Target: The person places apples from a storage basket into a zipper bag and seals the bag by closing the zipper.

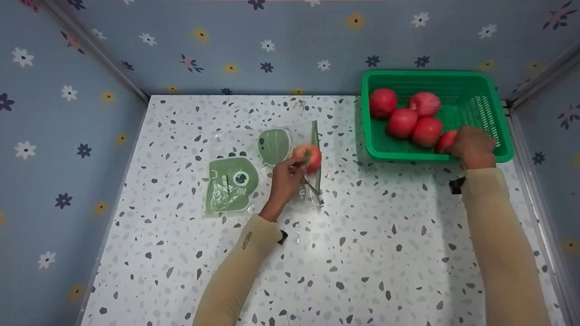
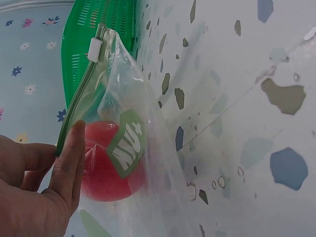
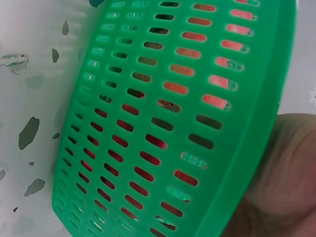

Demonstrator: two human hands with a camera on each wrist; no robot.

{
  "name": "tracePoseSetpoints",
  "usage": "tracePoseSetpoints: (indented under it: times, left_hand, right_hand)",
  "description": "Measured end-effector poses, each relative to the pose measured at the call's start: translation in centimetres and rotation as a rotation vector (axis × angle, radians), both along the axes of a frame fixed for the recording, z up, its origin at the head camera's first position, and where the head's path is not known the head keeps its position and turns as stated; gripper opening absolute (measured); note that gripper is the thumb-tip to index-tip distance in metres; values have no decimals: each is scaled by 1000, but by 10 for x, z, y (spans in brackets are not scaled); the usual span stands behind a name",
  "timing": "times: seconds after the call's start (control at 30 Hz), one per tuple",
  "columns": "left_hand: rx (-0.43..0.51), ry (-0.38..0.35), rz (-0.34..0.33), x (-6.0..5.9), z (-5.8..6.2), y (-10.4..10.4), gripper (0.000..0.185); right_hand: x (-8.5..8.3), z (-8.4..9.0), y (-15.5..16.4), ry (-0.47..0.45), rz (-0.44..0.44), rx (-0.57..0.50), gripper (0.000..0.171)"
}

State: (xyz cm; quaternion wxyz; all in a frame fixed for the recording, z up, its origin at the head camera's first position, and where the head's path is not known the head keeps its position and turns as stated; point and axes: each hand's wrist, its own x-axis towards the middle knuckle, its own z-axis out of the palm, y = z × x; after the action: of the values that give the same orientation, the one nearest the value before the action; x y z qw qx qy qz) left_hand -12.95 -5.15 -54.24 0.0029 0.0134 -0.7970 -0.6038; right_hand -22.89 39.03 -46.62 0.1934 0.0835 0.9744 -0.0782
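Note:
My left hand [image 1: 288, 177] pinches the green top edge of a clear zip bag [image 1: 231, 185] printed with a green dinosaur. A white slider [image 2: 95, 50] sits on that edge in the left wrist view. Behind the bag's plastic lies a red apple [image 2: 111, 165], close to the fingers and seemingly inside the bag. Over at the right, my right hand [image 1: 473, 144] reaches into a green basket [image 1: 435, 156] and grips a red apple [image 1: 446, 141], largely covered by the hand. The basket's slotted wall [image 2: 101, 19] hides most of the fingers from the right wrist view.
Several other red apples [image 1: 403, 123] lie in the left half of the basket. The basket stands at the back right of the speckled white table [image 1: 362, 253], near the flowered wall [image 1: 299, 45]. Side walls bound the table left and right.

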Motion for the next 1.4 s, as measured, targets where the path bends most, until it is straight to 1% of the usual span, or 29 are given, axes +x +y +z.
tracePoseSetpoints:
  times: [0.17, 0.27, 0.6, 0.73, 0.9, 1.17, 1.4]
  left_hand:
    - [6, -4, -5, 2, 0, -1, 23]
    - [17, -12, -10, 2, 0, 0, 24]
    - [27, -15, 0, 2, -3, 1, 23]
    - [30, -9, 0, 1, -3, 1, 23]
    - [34, -12, -1, 0, -4, 1, 23]
    - [23, 7, -13, 1, -4, -1, 23]
    - [18, 3, -9, 2, -3, -1, 23]
  right_hand:
    - [-2, 0, 1, -9, 11, 8, 49]
    - [-3, -1, 3, -9, 13, 3, 46]
    - [-1, -9, 8, 80, 13, -32, 37]
    - [0, -7, 8, 108, 10, -33, 34]
    - [0, -1, 5, 153, 2, -30, 42]
    - [5, 9, 1, 227, -4, -47, 42]
    - [10, 16, -7, 270, -7, -65, 42]
